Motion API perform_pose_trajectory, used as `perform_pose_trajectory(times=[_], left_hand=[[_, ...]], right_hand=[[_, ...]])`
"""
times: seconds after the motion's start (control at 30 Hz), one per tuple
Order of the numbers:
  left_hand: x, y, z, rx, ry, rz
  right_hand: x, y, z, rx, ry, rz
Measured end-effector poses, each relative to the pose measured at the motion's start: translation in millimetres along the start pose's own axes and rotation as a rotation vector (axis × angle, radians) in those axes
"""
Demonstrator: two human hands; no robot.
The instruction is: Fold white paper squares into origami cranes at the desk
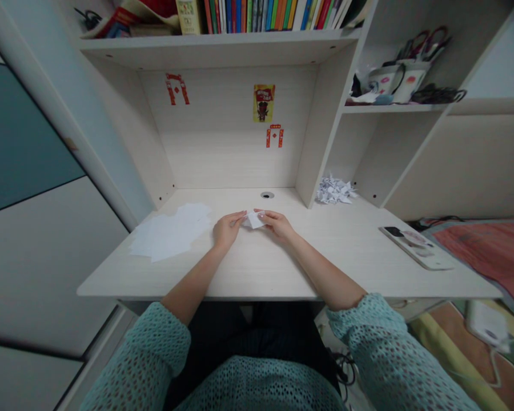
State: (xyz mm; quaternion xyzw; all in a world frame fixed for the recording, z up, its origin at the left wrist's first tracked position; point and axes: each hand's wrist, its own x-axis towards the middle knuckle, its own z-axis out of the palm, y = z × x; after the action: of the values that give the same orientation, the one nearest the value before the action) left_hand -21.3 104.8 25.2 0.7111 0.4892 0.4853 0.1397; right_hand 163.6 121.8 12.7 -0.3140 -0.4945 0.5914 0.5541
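A small folded piece of white paper (254, 220) sits just above the desk surface, between the person's hands, near the middle of the desk. It looks light and thin: soft at its free edges, a little stiffer along its creases, and easy to crush or crease by accident. The best hold would be a light pinch at the folded edges. The left hand (227, 229) and the right hand (278, 224) both reach it, their fingers drawn narrowly together on opposite sides, apparently pinching it; the exact grip is too small to make out.

To the left lies a loose, overlapping spread of thin white paper sheets (169, 232), too overlapped to count. Far right, against a shelf upright, sits one heap of small folded white paper pieces (334, 190), also uncountable. All of this rests on one pale wood-grain desk (257, 285), which has one round cable grommet (267, 194) near its far edge. At right lies one smartphone in a patterned case (416, 247). Above stand two white mugs (397, 81) holding scissors with red handles (424, 45). Three red-and-yellow paper decorations (263, 103) mark the desk's back panel.
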Motion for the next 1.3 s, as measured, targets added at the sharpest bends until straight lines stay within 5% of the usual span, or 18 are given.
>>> perform_pose_trajectory(times=[0.3, 0.57, 0.93, 1.3], left_hand=[[-2, -8, 13.4, -0.171, -0.104, -0.046], [5, -7, 19.1, -0.595, -0.171, -0.174], [1, 4, 13.0, -0.523, -0.152, -0.085], [6, -1, 15.3, -0.592, -0.04, -0.222]], right_hand=[[0, 4, 4, -0.007, -0.002, -0.04], [2, 13, 5, -0.325, 0.106, -0.306], [-7, 3, 15, -0.346, -0.019, -0.297], [-3, 12, 14, -0.451, 0.074, -0.257]])
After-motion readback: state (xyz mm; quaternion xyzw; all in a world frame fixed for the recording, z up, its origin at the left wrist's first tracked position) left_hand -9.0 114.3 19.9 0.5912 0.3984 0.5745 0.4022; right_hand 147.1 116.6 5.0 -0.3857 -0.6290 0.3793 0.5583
